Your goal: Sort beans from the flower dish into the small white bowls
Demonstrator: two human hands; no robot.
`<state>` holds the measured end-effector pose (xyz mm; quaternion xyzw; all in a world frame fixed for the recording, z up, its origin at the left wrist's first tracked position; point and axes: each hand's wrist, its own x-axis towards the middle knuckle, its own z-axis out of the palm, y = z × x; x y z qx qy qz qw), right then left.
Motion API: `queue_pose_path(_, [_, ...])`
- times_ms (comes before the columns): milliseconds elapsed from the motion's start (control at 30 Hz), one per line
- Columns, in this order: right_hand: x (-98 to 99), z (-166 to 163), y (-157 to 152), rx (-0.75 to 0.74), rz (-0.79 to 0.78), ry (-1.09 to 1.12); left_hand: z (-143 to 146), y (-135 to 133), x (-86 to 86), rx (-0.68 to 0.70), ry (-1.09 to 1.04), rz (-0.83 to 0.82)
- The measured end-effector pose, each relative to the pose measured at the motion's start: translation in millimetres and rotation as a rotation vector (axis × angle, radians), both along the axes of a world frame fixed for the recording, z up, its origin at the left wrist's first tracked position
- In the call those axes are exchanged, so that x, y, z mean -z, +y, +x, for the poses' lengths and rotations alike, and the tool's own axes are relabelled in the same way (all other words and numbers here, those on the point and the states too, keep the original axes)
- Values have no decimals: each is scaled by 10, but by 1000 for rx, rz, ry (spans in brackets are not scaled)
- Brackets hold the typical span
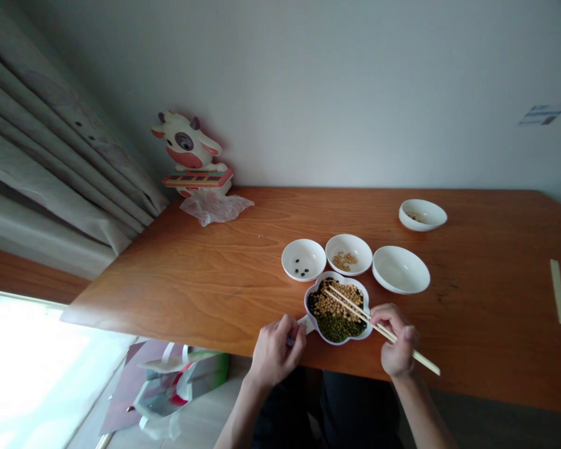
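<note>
- Wood makes up the work surface: an orange-brown table (pixel 215 262) runs from well left of the left hand to far right of the right hand, its near edge just under both wrists.
- Curtains (pixel 51 156) hang far left of the left hand, with a pale wall (pixel 355 81) behind the table and bright floor below left.
- A cow-shaped toy (pixel 191 153) stands at the table's far left corner, well beyond the left hand, with a crumpled clear plastic bag (pixel 215 207) touching its base.
- Under the table edge, left of the left forearm, a shopping bag (pixel 177 380) sits on the floor.
- The left hand (pixel 275 352) is curled closed around the handle of the flower-shaped dish (pixel 339 308), which lies between the two hands and holds yellow, black and green beans.
- Just beyond the hands sit three white bowls: one with a few black beans (pixel 303 259), one with some yellow beans (pixel 348 254), one bare bowl (pixel 401 269).
- The right hand (pixel 397 340) grips a pair of chopsticks (pixel 355 308), tips resting over the beans in the dish.
- A fourth small bowl (pixel 422 214) stands further off, beyond the right hand.
- A paper chopstick sleeve (pixel 560 292) lies well right of the right hand.
</note>
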<state>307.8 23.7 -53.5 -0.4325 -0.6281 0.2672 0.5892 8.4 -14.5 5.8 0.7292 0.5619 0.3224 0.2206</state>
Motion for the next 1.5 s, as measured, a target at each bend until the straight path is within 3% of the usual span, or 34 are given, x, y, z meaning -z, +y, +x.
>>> queue_pose_path(767, [112, -16, 112, -64, 11, 39, -15, 0, 52, -6, 5, 7])
queue_pose_path(1500, [-76, -71, -38, -121, 64, 98, -39, -6, 86, 8, -5, -4])
